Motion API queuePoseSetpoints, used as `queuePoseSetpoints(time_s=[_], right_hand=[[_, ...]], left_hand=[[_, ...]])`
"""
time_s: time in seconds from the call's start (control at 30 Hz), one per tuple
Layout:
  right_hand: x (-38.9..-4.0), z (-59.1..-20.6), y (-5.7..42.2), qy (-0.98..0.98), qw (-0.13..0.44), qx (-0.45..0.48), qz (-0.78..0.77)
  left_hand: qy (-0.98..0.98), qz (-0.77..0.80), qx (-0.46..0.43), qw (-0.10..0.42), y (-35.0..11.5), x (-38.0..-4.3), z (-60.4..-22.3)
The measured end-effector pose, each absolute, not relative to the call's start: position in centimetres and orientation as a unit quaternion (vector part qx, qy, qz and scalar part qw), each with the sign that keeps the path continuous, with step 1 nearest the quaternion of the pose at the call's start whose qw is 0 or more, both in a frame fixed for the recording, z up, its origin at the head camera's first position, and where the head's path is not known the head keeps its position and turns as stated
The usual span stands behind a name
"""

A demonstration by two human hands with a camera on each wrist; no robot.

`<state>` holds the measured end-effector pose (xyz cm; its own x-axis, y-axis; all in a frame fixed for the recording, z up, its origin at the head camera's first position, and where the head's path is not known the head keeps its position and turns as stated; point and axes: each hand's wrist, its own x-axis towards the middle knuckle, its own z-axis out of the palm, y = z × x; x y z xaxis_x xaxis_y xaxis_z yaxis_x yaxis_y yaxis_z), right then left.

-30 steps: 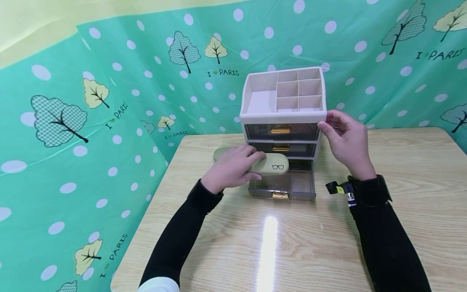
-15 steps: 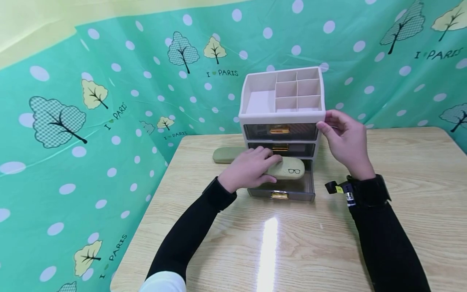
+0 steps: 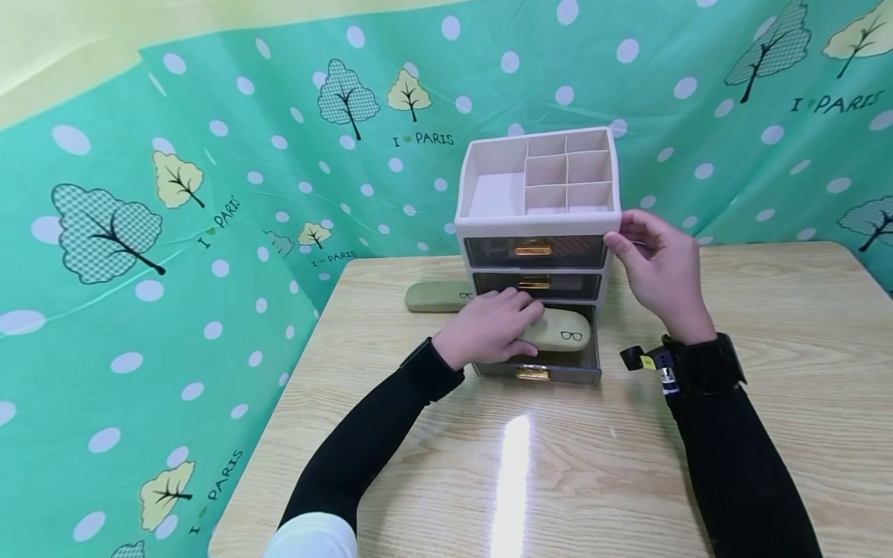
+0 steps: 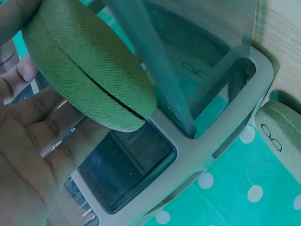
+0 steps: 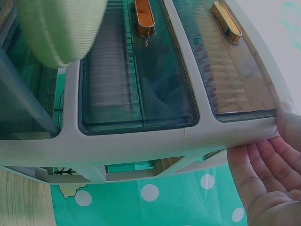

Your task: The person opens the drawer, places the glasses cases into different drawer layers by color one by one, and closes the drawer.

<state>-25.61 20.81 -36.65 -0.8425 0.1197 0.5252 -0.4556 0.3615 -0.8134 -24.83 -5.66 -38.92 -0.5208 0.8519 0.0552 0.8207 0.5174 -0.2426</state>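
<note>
In the head view my left hand (image 3: 484,329) grips a pale green glasses case (image 3: 561,332) by its left part. The case lies level over the pulled-out bottom drawer (image 3: 491,370) of a white desktop drawer organizer (image 3: 537,228); whether it touches the drawer floor I cannot tell. In the left wrist view the rounded end of the glasses case (image 4: 94,66) shows its dark seam, with fingers below it. My right hand (image 3: 666,271) holds the organizer's right upper edge, thumb on the front and fingers along the side, as the right wrist view also shows.
A second green glasses case (image 3: 434,296) lies on the wooden table (image 3: 600,465) left of the organizer, partly behind my left hand. The two upper drawers (image 3: 536,252) are closed. Divided compartments (image 3: 547,170) top the organizer. A patterned green cloth (image 3: 279,139) hangs behind.
My left hand has carried the glasses case rightward and down over the bottom drawer, uncovering more of the second case. My right hand keeps its hold on the organizer.
</note>
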Motion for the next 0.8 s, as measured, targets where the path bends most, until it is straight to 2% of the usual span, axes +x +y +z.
queuePoseSetpoints(time_s=[0.33,0.8], right_hand=[[-25.7,-36.8,21.1,-0.783,0.257,0.111,0.555],[-25.6,-36.7,21.4,-0.781,0.256,0.115,0.558]], left_hand=[[-0.870,0.098,-0.479,0.067,-5.2,-24.7,-39.6],[-0.879,0.126,-0.460,-0.006,-4.4,-24.4,-40.1]])
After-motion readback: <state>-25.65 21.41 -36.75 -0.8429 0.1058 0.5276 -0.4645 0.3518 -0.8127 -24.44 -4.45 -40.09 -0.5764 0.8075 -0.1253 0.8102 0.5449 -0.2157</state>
